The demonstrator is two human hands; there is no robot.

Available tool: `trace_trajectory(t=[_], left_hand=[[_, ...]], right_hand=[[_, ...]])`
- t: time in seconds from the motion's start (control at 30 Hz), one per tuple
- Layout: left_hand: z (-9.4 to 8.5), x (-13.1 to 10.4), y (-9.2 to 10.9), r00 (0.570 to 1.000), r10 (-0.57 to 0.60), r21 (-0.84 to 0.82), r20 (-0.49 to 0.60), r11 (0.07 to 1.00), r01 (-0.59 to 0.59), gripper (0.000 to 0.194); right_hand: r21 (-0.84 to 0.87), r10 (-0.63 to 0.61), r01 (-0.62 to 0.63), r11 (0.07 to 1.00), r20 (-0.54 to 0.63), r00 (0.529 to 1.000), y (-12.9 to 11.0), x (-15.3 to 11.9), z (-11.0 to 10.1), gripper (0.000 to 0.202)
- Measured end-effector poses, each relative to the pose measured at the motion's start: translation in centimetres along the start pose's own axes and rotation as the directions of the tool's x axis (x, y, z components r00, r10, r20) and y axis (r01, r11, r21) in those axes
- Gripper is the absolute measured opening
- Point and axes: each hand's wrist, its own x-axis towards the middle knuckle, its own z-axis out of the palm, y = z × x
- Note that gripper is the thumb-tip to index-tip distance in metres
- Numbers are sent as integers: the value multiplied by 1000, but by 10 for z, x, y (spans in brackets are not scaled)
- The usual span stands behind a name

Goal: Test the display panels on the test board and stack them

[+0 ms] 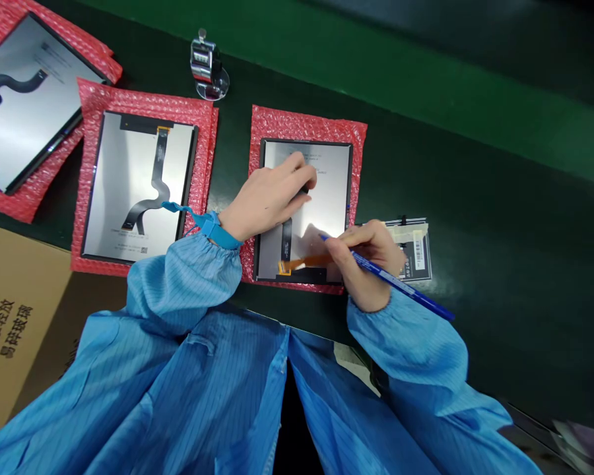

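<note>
Right grip (371,247): closed on pen (416,293); orange strip (309,262) at its fingertips. Left grip (270,194): curled over panel (334,198), hold unclear. Panel: on red wrap (307,122), counter (499,264). Apparent step: strip-end handling; next move calls for steadiness.

A screen (34,125) at ten o'clock and a box (30,284) at eight are cut by the left edge; the central cable (287,239) is partly hidden by the left hand (272,194); the counter (204,66) cannot be read.
</note>
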Motion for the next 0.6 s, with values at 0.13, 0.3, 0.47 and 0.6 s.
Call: trace_trajectory(t=[0.13, 0.3, 0.47, 0.6], left_hand=[[6, 4, -3, 991, -74, 59, -115, 995, 81, 26], [15, 11, 7, 990, -121, 188, -67, 973, 131, 26], [7, 11, 13, 991, -128, 86, -49, 988, 132, 39], [-2, 8, 10, 983, -147, -417, 111, 891, 181, 61]], right_hand=[[-173, -123, 142, 975, 116, 986, 7, 20, -40, 13], [-373, -216, 420, 827, 479, 851, 37, 26, -68, 27], [-295, -176, 428, 855, 611, 772, 39, 24, -68, 20], [-90, -178, 288, 953, 601, 779, 28, 24, -65, 20]])
